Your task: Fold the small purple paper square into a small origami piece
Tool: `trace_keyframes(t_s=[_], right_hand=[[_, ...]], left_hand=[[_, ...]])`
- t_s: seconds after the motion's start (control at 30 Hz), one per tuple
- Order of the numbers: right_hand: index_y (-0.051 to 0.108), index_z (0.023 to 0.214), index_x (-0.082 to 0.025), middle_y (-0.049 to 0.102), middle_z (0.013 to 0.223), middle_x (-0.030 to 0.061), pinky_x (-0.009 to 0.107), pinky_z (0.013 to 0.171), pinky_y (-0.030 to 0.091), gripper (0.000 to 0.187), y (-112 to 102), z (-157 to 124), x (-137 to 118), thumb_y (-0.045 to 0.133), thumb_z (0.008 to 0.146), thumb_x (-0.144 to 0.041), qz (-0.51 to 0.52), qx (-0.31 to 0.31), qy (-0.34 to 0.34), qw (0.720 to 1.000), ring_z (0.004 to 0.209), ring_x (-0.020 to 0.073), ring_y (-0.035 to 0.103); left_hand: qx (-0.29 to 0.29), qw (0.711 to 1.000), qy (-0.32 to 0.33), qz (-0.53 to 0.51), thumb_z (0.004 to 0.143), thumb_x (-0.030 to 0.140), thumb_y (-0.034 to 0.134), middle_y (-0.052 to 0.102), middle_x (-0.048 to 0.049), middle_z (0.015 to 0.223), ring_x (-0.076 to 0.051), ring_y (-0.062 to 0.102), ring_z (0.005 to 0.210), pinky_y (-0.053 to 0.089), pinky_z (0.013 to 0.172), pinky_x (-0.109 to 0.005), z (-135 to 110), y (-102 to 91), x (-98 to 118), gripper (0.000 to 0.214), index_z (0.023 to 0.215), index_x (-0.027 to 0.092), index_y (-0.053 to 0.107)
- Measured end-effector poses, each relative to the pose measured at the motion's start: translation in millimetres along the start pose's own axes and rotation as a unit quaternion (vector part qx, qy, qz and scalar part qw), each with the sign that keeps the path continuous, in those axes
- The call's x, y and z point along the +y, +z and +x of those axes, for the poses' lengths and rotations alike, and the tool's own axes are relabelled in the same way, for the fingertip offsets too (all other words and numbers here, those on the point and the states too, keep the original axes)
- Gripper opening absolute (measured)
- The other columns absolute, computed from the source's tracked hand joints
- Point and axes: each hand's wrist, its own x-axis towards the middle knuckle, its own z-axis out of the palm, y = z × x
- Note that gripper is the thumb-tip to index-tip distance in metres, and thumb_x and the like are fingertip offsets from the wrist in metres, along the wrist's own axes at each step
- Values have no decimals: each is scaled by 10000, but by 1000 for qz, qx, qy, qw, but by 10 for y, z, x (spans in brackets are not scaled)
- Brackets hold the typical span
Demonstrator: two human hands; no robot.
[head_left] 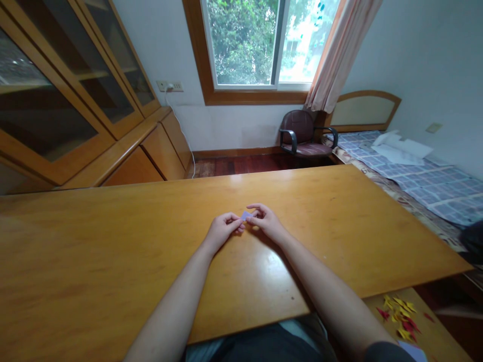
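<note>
A small piece of purple paper [246,215] is held between my two hands, just above the middle of the table. My left hand [225,229] pinches its left side between thumb and fingers. On the other side, my right hand [265,221] grips the paper with thumb and fingertips, its index finger raised and curved over. The paper looks folded, but its exact shape is too small to make out. Fingers cover part of its edges.
The wooden table [113,241] spans the view. At lower right, several yellow and red folded-paper pieces [402,314] and purple sheets [413,351] lie on a lower surface. Beyond stand a chair [302,133], a bed [422,171] and a glass-door cabinet [86,100].
</note>
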Motion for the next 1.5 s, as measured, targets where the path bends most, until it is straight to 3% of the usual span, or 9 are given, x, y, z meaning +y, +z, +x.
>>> trace_keyframes(t_s=[0.23,0.53,0.93,1.1,1.5], right_hand=[[616,1074,-195,644,678,-46,271,646,454,479,-16,-4,10,818,665,-340,8,-2,-1,1000,626,118,593],[602,1075,-195,650,672,-45,269,639,448,463,-4,0,5,805,687,-344,8,-1,1,1000,627,123,597],[618,1025,-184,644,679,-35,267,639,426,441,-2,6,13,810,679,-380,-6,15,-1,1000,624,124,581],[621,1024,-181,644,674,-37,265,640,426,441,8,4,3,808,679,-383,-14,11,-1,1000,622,121,580],[626,1027,-187,654,690,-35,262,648,433,437,0,-10,3,818,672,-354,8,3,-1,1000,640,121,595]], left_hand=[[-8,1000,-21,-9,728,483,756,740,-75,707,-167,667,582,529,593,-294,-26,-7,64,356,762,140,669],[24,999,-22,-12,702,490,767,720,-55,655,-143,639,534,512,562,-268,-6,-10,37,371,744,142,645],[28,999,17,-19,725,479,749,711,-39,689,-146,644,611,516,617,-262,5,-7,7,350,780,150,643],[16,999,32,26,724,464,760,717,-34,740,-159,663,668,521,662,-267,6,-2,-10,338,814,150,670],[-9,1000,-26,-11,736,480,752,749,-77,725,-158,669,598,520,611,-273,-40,-29,63,361,776,128,684]])
